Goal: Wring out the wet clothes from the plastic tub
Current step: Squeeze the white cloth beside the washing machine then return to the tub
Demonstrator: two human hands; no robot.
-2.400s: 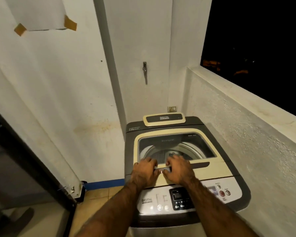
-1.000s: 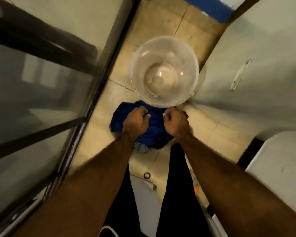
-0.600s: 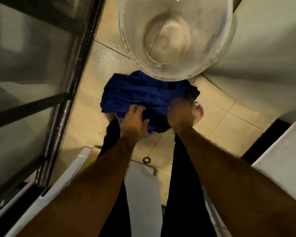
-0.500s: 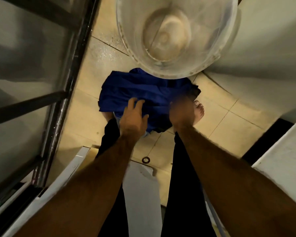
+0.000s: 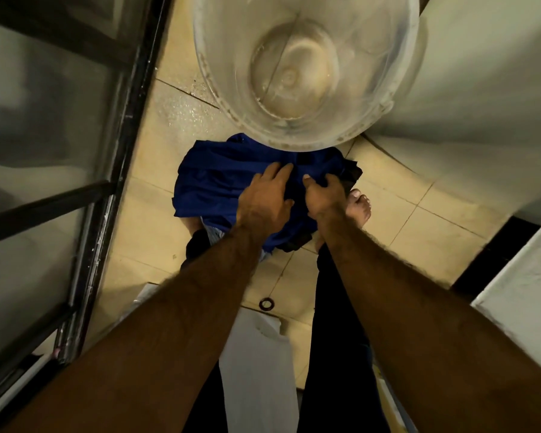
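A heap of wet blue cloth (image 5: 210, 185) lies on the tiled floor between my feet, its far edge under the rim of a clear plastic tub (image 5: 397, 57). The tub holds only a little cloudy water at its bottom. My left hand (image 5: 264, 200) rests flat on the blue cloth with the fingers spread. My right hand (image 5: 324, 195) is just to the right of it, fingers curled into the folds of the same cloth. A darker garment (image 5: 352, 171) shows at the heap's right edge.
A dark metal door frame (image 5: 119, 157) with glass panels runs along the left. A white wall (image 5: 487, 89) curves down the right side. My bare right foot (image 5: 361, 206) stands beside the heap. A small black ring (image 5: 266, 304) and white sheets (image 5: 256, 370) lie on the floor near my legs.
Both hands have come down from above the heap onto the blue cloth. The left hand has slid forward over it and the right hand's fingers have closed into the fabric.
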